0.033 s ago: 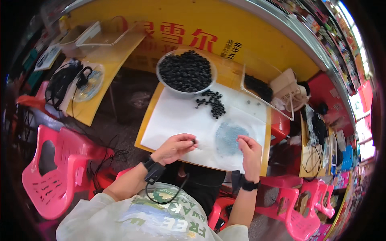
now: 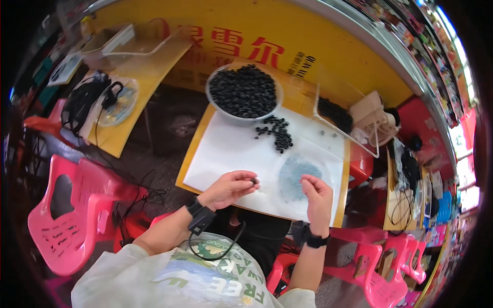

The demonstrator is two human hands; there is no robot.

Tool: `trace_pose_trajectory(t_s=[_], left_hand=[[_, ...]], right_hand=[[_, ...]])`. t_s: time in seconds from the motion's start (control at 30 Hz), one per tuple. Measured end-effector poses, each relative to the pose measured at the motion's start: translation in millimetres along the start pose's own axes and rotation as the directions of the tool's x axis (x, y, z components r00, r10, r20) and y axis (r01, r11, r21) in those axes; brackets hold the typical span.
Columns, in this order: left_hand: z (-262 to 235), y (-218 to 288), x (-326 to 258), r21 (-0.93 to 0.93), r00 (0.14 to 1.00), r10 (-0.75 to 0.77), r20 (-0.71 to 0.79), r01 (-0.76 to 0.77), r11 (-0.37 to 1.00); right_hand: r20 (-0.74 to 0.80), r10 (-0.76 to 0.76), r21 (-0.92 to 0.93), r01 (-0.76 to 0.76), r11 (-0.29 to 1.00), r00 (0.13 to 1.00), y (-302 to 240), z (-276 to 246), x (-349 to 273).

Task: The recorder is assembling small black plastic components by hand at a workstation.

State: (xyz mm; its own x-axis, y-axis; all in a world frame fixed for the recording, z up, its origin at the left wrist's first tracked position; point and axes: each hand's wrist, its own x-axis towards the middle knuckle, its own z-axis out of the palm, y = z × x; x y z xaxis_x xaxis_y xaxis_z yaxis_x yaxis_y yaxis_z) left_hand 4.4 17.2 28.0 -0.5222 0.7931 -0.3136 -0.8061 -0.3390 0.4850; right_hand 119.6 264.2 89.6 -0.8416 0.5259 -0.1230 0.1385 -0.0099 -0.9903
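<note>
Between the thumb and fingers of my left hand (image 2: 228, 190), a small black bead-like piece (image 2: 253, 181) shows above the table's near edge. My right hand (image 2: 319, 199) is closed in a pinch beside a shallow clear dish (image 2: 284, 194) of tiny light-blue pieces (image 2: 299, 176); whatever its fingertips hold is too small to make out. Beyond the hands, a loose cluster of black beads (image 2: 280, 137) lies on the white tabletop sheet (image 2: 226, 149). At the far side stands a wide translucent bowl (image 2: 281, 97) heaped with more black beads (image 2: 244, 91).
A clear bin (image 2: 346, 134) with dark contents stands at the table's far right. On the left, another table (image 2: 149, 90) carries black cables (image 2: 84, 102) and boxes. Pink chairs (image 2: 67, 215) flank me, and a yellow wall (image 2: 267, 25) rises behind the table.
The table and its contents appear slightly farther right in the picture. My two hands are a little closer together, both still pinched.
</note>
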Motion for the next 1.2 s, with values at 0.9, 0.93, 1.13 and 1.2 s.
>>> trace_pose_trajectory(t_s=[0.9,0.93,1.13,1.2], left_hand=[[-47,10,-18,-0.293,0.999,0.008,-0.048,-0.022,0.956],[-44,11,-20,-0.305,0.999,0.008,-0.054,-0.024,0.952],[-49,19,-29,-0.286,0.995,0.006,-0.095,-0.033,0.958],[-52,20,-31,-0.29,0.994,0.028,-0.103,-0.057,0.955]], right_hand=[[0.144,-0.269,-0.497,0.305,0.812,0.952,43,135,82],[0.142,-0.346,-0.561,0.364,0.744,0.927,46,137,94],[0.186,-0.421,-0.712,0.417,0.565,0.888,60,149,120],[0.193,-0.419,-0.708,0.422,0.567,0.887,59,152,121]])
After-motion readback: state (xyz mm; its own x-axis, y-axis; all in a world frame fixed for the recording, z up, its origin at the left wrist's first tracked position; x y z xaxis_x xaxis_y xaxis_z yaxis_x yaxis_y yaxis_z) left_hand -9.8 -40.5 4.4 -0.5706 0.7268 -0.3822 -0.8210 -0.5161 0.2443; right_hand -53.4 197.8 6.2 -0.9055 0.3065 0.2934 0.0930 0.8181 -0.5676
